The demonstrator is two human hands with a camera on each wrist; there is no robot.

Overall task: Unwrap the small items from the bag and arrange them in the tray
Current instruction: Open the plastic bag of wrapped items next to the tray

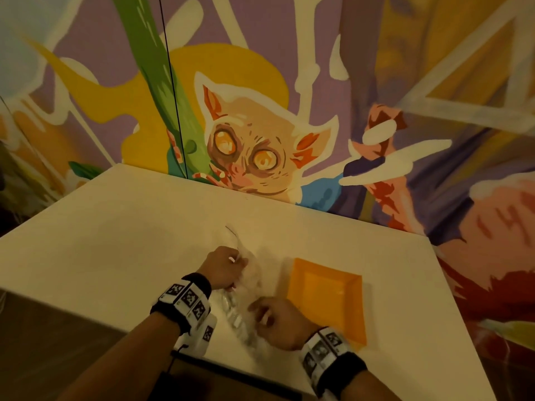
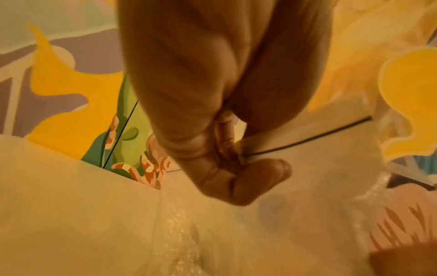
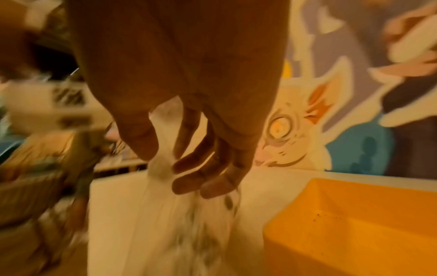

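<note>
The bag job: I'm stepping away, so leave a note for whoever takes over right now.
Left hand: pinching the far end of the clear bag.
Right hand: fingers curled at the bag's near end; the grip is blurred.
Bag lies on the white table, left of the orange tray.
Done: nothing in the tray yet.
Left: take the items out, unwrap them and set them in the tray.

White tabletop [image 1: 115, 227]; painted mural wall [image 1: 376, 82] behind its far edge, big-eyed animal figure [image 1: 252, 151]; thin black cord [image 1: 170, 82].

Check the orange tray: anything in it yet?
Empty. The orange tray shows only bare floor, a few dark specks; items remain in the clear bag.
</note>
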